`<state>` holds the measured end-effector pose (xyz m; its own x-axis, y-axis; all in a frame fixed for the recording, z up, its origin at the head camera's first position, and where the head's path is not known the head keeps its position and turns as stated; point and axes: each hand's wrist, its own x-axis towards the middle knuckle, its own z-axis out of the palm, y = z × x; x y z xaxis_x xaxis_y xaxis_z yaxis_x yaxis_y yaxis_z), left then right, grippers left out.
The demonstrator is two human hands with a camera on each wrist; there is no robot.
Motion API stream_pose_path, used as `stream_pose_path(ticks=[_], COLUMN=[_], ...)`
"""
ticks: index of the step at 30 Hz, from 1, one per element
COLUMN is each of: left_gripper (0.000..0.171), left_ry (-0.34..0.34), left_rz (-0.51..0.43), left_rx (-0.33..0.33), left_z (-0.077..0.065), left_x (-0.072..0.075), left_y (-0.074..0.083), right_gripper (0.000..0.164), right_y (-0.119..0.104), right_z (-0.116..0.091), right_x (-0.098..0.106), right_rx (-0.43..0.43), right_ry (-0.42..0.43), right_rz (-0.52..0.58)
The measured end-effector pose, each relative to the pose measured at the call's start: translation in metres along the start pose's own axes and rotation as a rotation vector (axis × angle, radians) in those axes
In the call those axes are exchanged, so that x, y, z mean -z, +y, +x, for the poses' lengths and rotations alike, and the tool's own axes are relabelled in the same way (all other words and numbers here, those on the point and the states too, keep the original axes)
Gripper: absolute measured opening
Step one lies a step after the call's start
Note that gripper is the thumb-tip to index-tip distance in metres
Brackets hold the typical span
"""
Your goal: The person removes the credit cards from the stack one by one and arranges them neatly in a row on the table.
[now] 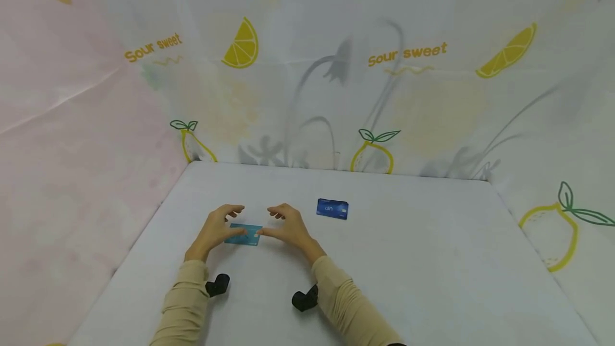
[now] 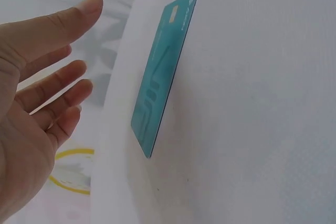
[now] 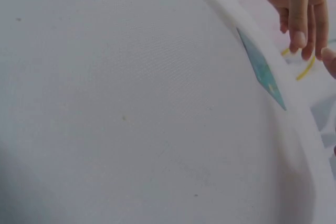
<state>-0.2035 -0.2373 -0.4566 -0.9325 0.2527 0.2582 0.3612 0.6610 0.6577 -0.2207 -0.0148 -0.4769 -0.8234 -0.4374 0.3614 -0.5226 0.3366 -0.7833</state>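
Observation:
A teal bank card (image 1: 249, 238) with a small chip lies on the white table, and in the left wrist view the same card (image 2: 158, 80) shows its chip and a dark line pattern. Just above its left end hovers my left hand (image 1: 216, 229), fingers loosely bent and thumb apart, holding nothing; the left wrist view shows that hand (image 2: 39, 90) clear of the card. My right hand (image 1: 291, 228) hovers at the other end, thumb pointing toward the card and fingers loosely bent. In the right wrist view only the right thumb tip (image 3: 329, 61) shows at the edge.
A dark blue bank card (image 1: 332, 209) lies farther back, to the right of my right hand. The white table (image 1: 432, 260) ends at a printed backdrop (image 1: 307, 89) with lemon drawings. Black wrist-worn pieces (image 1: 305, 299) stick out from the inner sides of both sleeves.

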Motion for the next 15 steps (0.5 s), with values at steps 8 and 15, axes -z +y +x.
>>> stream_pose_path(ticks=[8, 15], left_gripper=[0.057, 0.057], left_ry=[0.007, 0.011], left_rz=[-0.02, -0.036], left_rx=[-0.019, -0.035], left_z=[0.006, 0.011], left_x=[-0.003, -0.004], left_y=[0.008, 0.012], right_gripper=[0.055, 0.055], right_y=[0.0, 0.001], right_z=[0.0, -0.002], right_x=[0.014, 0.024], right_rx=[0.037, 0.039], right_ry=[0.03, 0.051], right_rz=[0.024, 0.035])
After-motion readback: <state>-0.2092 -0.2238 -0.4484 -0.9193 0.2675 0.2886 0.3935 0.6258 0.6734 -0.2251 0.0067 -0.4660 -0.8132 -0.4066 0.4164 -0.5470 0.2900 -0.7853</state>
